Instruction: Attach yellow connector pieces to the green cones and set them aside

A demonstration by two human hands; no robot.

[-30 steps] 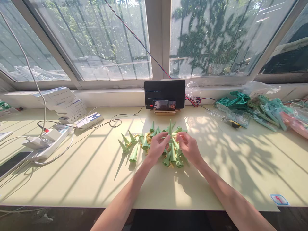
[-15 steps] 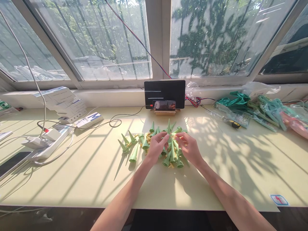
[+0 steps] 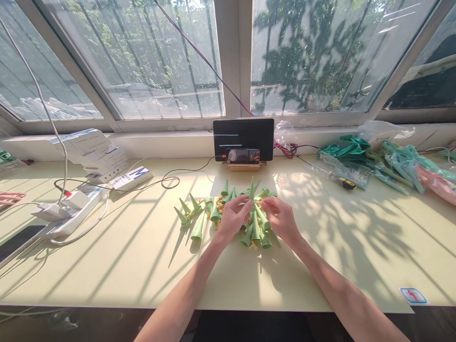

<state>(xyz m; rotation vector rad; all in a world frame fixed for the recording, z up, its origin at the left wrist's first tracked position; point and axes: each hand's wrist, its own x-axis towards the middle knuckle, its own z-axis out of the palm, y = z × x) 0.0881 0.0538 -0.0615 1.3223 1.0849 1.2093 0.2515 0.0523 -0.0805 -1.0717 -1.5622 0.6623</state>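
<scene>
My left hand [image 3: 233,218] is closed in a pinch around the lower part of a green cone [image 3: 252,186], which stands point up between thumb and fingers. Just to its right, my right hand [image 3: 283,219] has its fingertips pressed together close to the cone's base; what they grip is too small to make out. Beneath and around both hands lies a heap of similar green cones [image 3: 255,231], several with open wide ends facing me. Small yellowish pieces [image 3: 220,205] show among them, partly hidden by my left hand.
A phone [image 3: 242,156] leans before a black tablet [image 3: 244,133] at the back. On the left are a power strip [image 3: 76,209], white boxes [image 3: 130,179] and another person's hand [image 3: 10,197]. Plastic bags [image 3: 392,161] lie at the back right of the table [image 3: 124,275].
The held cone has shifted very slightly to the right with my left hand. Another person's hand has appeared at the left edge.
</scene>
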